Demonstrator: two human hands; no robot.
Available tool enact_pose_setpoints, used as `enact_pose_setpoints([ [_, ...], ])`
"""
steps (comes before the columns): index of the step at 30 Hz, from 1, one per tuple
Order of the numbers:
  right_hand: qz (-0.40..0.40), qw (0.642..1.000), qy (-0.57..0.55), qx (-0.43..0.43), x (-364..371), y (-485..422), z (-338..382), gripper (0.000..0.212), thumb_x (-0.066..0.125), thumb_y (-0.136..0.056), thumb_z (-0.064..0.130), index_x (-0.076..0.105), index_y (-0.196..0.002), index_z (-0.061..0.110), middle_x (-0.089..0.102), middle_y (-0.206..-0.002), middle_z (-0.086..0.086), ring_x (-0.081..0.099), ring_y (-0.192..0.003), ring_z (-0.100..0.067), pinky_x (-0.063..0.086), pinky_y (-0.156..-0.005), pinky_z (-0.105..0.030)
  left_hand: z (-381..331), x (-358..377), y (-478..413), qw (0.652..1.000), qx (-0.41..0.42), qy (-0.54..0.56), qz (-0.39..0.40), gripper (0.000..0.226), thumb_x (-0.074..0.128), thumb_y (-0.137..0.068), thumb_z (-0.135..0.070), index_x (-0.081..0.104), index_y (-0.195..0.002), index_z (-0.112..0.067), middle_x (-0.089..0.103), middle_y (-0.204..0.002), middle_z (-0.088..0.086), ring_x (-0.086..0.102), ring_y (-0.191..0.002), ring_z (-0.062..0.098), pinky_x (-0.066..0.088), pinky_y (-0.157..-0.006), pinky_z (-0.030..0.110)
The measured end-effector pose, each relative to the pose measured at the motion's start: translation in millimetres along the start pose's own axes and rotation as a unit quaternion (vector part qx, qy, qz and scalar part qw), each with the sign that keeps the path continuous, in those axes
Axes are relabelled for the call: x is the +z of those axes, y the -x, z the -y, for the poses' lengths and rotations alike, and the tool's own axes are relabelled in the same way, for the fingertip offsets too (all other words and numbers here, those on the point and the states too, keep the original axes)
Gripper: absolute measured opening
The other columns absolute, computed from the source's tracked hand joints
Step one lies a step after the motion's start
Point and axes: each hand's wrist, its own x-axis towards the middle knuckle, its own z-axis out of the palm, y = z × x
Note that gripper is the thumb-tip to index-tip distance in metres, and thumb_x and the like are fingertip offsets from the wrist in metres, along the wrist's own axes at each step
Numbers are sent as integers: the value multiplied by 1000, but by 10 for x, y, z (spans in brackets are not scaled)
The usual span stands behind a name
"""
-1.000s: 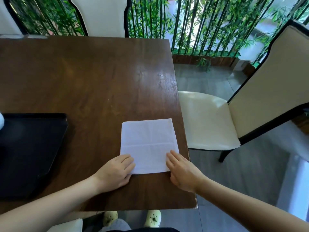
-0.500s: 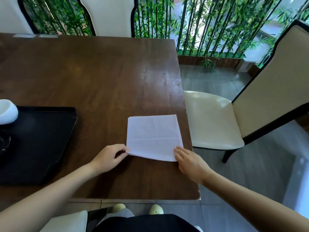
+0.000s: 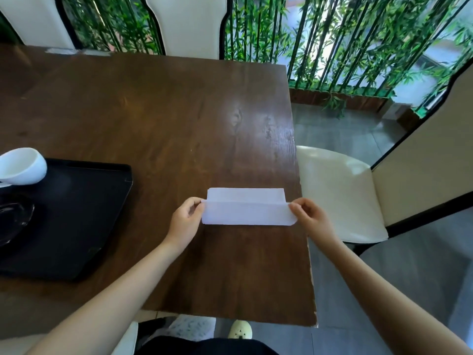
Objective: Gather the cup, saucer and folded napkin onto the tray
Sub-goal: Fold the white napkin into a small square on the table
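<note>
A white paper napkin lies on the brown wooden table near its right edge. Its near half is lifted and folded over toward the far half. My left hand pinches the napkin's left corner and my right hand pinches its right corner. A black tray sits at the left. A white cup stands at the tray's far left, cut off by the frame edge. A dark glass saucer rests on the tray below the cup.
A cream chair stands close to the table's right edge. Two more cream chair backs rise behind the far edge, in front of green bamboo stems. My feet and knees show below the near table edge.
Both hands went from resting on the napkin's near edge to pinching its corners, lifting that edge and carrying it forward over the napkin. The view shifted right, revealing the cup and saucer.
</note>
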Motion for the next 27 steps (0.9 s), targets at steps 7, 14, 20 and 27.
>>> enact_pose_setpoints([
  [7,-134,990,4,47,404,-509,37,16,45,-95,19,54,-84,12,54,-74,7,49,-66,-1,38,-58,-7,-43,284,-464,996,-55,-33,-67,12,42,-95,-23,54,-95,-20,60,-94,-2,57,-89,19,46,-74,31],
  [14,-190,964,171,70,692,-741,-129,18,40,-96,20,55,-94,11,61,-87,-2,55,-75,-18,46,-68,-34,69,454,-676,980,-18,-172,-97,23,38,-96,-19,54,-111,-14,63,-108,5,58,-97,25,44,-77,32],
  [20,-217,924,313,42,783,-767,-157,19,42,-95,14,58,-91,5,61,-89,-11,56,-79,-27,48,-77,-42,139,486,-735,964,15,-250,-84,23,35,-97,-19,54,-108,-12,58,-106,7,57,-88,25,42,-67,33],
  [27,-185,883,427,60,813,-735,-37,33,47,-92,15,50,-123,5,53,-123,-17,48,-113,-36,37,-92,-44,93,493,-718,923,73,-366,-92,33,56,-88,-19,54,-118,-6,55,-110,15,57,-92,32,47,-65,37],
])
